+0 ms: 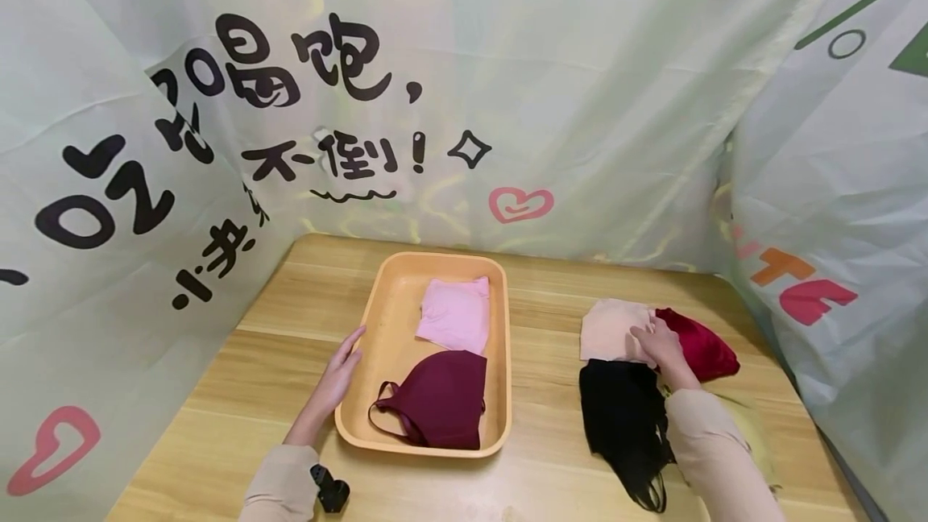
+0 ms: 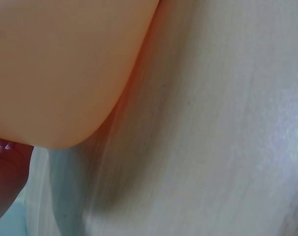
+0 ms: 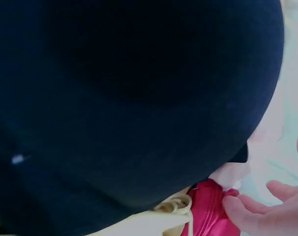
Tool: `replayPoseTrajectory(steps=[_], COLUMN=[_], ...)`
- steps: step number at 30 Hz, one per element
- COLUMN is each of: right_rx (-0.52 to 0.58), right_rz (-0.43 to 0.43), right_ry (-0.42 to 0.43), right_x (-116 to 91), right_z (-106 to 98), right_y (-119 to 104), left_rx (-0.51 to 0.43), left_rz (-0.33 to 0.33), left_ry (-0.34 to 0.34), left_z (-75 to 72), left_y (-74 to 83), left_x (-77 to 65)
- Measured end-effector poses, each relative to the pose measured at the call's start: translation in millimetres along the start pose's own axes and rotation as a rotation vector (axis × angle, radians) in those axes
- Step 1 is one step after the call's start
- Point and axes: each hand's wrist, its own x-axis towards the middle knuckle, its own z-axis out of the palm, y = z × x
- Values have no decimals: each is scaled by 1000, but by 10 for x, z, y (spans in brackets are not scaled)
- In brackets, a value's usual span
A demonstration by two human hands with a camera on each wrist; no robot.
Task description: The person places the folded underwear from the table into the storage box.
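My left hand [image 1: 339, 369] rests against the left side of a tan tray [image 1: 507, 393], its fingers fairly straight. Inside the tray lie a folded pink bra [image 1: 457, 314] and, nearer me, a folded maroon bra [image 1: 445, 401] with a strap looped out. On the right, my right hand [image 1: 658, 343] reaches over a pale pink folded bra [image 1: 615, 330], fingertips at its right edge. A red bra [image 1: 699, 345] sits just beyond that hand. The right wrist view shows its fingers [image 3: 252, 216] extended beside the red fabric, with a dark bra [image 3: 139, 123] filling most of the picture.
A black bra [image 1: 623, 409] with loose straps lies below the pale pink one. A yellow-green bra [image 1: 747, 425] is partly hidden under the right forearm. A small black object [image 1: 330, 490] is by the left sleeve. Printed curtains [image 1: 616, 103] surround the wooden table [image 1: 551, 441].
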Motion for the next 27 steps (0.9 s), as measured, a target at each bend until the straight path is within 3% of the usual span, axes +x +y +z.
replayPoseTrajectory(steps=[4,11,23,27], right_rx=[-76,4,-41,-6], right_rz=[-16,16,71,110], right_ry=[-67,-225,-129,-70], right_x=[68,121,133,116], right_z=[19,49,101,114], right_y=[-26,-51,-22,-18], left_rx=[-7,-20,-11,-25], left_rz=[-8,-1,0,-9], left_ry=[2,-8,3,-1], left_z=[4,14,19,15], left_y=[-8,-37,-9,-23], left_x=[-2,20,29,46])
